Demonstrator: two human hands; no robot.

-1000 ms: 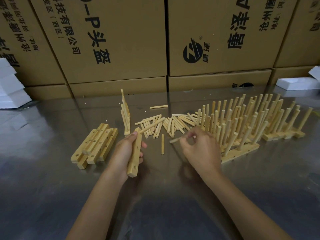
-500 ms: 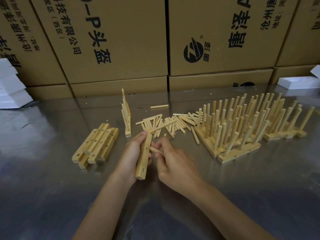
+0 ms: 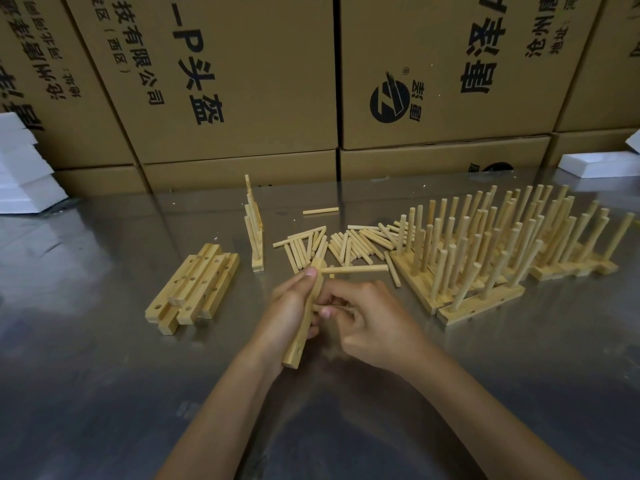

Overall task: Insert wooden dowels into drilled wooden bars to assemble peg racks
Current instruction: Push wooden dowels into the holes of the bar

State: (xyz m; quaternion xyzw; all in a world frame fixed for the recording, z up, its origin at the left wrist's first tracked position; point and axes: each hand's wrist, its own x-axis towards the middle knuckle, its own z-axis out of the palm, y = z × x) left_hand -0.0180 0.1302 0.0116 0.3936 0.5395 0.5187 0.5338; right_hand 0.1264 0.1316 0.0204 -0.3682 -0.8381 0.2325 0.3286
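Note:
My left hand [image 3: 289,315] grips a drilled wooden bar [image 3: 300,344], held almost upright above the metal table [image 3: 104,393]. One dowel [image 3: 356,269] sticks out to the right from the bar's upper end. My right hand [image 3: 372,322] pinches a second dowel [image 3: 320,308] against the bar's middle; most of that dowel is hidden by my fingers. Loose dowels [image 3: 341,244] lie in a heap just beyond my hands.
A stack of empty drilled bars [image 3: 194,289] lies at the left. One peg rack [image 3: 255,233] lies on its side behind it. Several finished racks [image 3: 491,251] with upright dowels fill the right. Cardboard boxes [image 3: 242,81] wall the back, and white foam pieces [image 3: 24,181] sit at the left.
My right hand left the loose dowels and came to the bar. A first dowel now stands out from the bar's top, and a second one is pressed at its middle.

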